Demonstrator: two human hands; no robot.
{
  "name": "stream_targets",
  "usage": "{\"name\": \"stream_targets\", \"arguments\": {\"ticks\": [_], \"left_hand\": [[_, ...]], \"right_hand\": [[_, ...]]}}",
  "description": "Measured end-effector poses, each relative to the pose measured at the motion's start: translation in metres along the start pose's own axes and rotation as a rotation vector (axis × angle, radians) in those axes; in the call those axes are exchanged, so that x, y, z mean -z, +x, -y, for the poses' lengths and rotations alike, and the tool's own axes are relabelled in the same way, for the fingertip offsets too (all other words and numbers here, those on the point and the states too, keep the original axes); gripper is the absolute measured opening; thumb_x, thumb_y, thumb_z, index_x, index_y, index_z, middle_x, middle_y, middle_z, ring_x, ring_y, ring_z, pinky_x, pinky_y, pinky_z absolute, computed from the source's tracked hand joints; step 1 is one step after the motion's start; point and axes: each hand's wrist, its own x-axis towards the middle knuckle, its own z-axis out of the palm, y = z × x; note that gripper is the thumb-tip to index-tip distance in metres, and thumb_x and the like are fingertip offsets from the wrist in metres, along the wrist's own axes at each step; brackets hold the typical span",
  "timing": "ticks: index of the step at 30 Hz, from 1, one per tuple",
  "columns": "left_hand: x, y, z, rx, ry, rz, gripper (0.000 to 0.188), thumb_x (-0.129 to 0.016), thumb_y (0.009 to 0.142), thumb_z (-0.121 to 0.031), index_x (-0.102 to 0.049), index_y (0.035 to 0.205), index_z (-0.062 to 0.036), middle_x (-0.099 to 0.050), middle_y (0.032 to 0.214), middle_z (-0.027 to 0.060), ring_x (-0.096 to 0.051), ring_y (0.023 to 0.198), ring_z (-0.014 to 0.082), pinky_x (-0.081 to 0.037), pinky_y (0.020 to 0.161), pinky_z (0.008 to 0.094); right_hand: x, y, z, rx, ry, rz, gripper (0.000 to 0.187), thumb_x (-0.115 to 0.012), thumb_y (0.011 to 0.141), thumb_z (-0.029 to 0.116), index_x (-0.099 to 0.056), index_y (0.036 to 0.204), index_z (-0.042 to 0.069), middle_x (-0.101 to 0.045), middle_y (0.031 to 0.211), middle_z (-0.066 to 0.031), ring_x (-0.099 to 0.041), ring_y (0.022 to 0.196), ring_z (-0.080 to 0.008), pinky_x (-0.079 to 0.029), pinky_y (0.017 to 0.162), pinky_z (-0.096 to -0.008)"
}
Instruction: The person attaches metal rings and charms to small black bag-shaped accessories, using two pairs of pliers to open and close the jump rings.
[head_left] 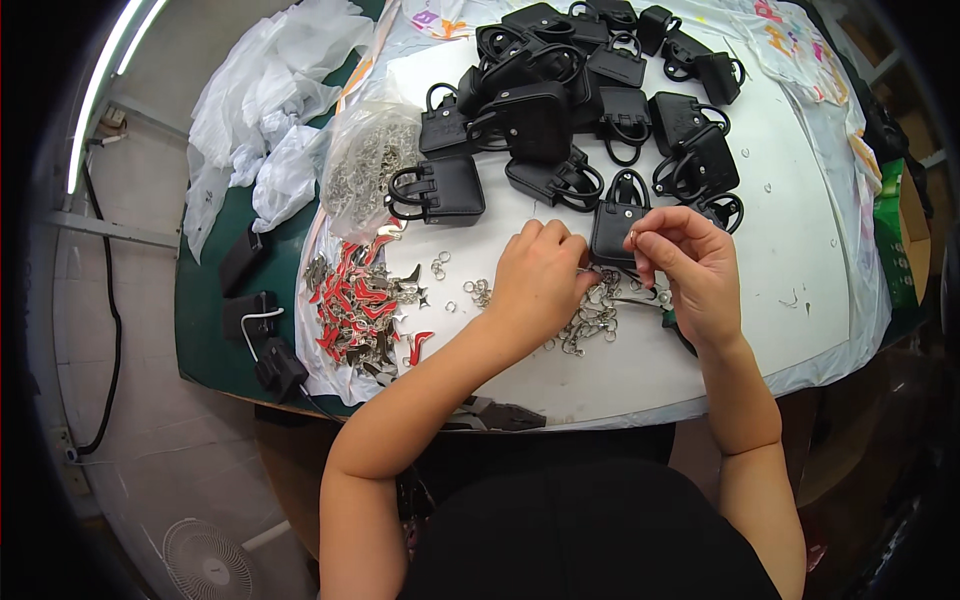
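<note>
My left hand (543,275) is over the middle of the white board, its fingers curled down and its thumb by a pile of silver key-ring chains (592,322). Whatever its fingertips grip is hidden. My right hand (692,268) is raised to the right of it, thumb and forefinger pinched together on something too small to name. Between and just beyond the hands stands a small black handbag (612,232) with a looped handle. Partly under my right hand lies a tool with dark handles (682,336).
Many small black handbags (535,120) are heaped at the back. Red and silver high-heel shoe charms (362,305) lie at the left, beside a clear bag of metal rings (372,165). White plastic bags (270,100) and black blocks (280,370) rest on the green table edge.
</note>
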Motion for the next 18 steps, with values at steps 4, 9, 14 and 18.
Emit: {"name": "stream_targets", "arguments": {"ticks": [4,9,14,18], "left_hand": [[0.006,0.004,-0.006,-0.038,0.052,0.142,0.017,-0.077,0.079,-0.018,-0.068,0.084,-0.0053,-0.065,0.09,0.0091,-0.061,0.09,0.0294,-0.05,0.079,0.0407],[0.009,-0.005,-0.01,0.074,0.085,0.269,0.016,-0.073,0.078,-0.01,-0.067,0.09,-0.0029,-0.068,0.083,0.0119,-0.067,0.08,0.0323,-0.052,0.072,0.0434],[0.013,-0.004,-0.008,0.203,-0.038,0.315,0.024,-0.069,0.068,-0.004,-0.067,0.092,-0.0011,-0.069,0.08,0.0119,-0.068,0.08,0.0306,-0.053,0.071,0.0421],[0.018,-0.013,-0.001,0.134,-0.107,0.145,0.014,-0.073,0.072,-0.006,-0.07,0.085,-0.0017,-0.069,0.08,0.0105,-0.067,0.08,0.0279,-0.053,0.07,0.0395]], "right_hand": [[0.003,-0.001,0.003,0.016,0.032,-0.02,0.011,-0.065,0.094,0.003,-0.066,0.104,-0.002,-0.071,0.091,-0.0106,-0.061,0.072,-0.0079,-0.049,0.061,-0.0219],[-0.002,-0.001,-0.001,-0.006,0.051,-0.024,0.011,-0.064,0.095,0.004,-0.065,0.105,-0.001,-0.071,0.091,-0.011,-0.061,0.071,-0.0078,-0.048,0.06,-0.022],[-0.007,-0.002,-0.006,-0.033,0.01,-0.01,0.01,-0.063,0.096,0.005,-0.064,0.104,-0.001,-0.071,0.09,-0.0111,-0.06,0.069,-0.0079,-0.048,0.059,-0.0219],[-0.01,-0.005,-0.009,-0.061,-0.015,0.006,0.01,-0.064,0.095,0.003,-0.065,0.103,-0.001,-0.07,0.089,-0.0101,-0.06,0.07,-0.0081,-0.048,0.059,-0.0216]]}}
